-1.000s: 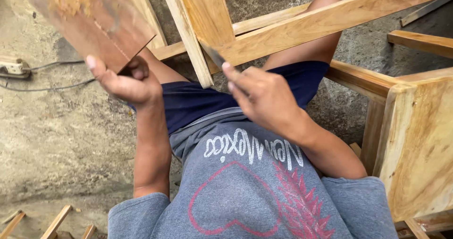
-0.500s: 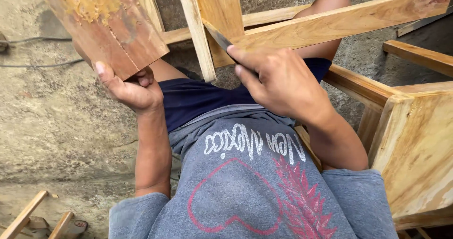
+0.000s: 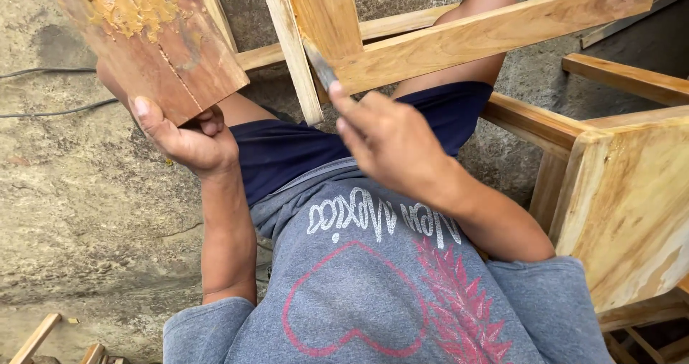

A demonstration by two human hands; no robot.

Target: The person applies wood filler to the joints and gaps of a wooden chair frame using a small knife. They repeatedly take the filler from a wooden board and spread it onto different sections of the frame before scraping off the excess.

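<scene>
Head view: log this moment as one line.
left hand: holds reddish board smeared with tan paste | right hand: holds thin blade against pale wooden frame

My right hand (image 3: 391, 141) is blurred and covers the handle of the thin blade (image 3: 321, 66). The top edge cuts off the reddish board (image 3: 154, 37) and the wooden frame (image 3: 459, 41). My feet I cannot see.

Reddish-brown board (image 3: 154, 44), ochre paste smeared at 11 o'clock. Pale yellow frame (image 3: 488, 37). Navy shorts (image 3: 287, 152). Grey shirt (image 3: 373, 299), red heart outline.
</scene>
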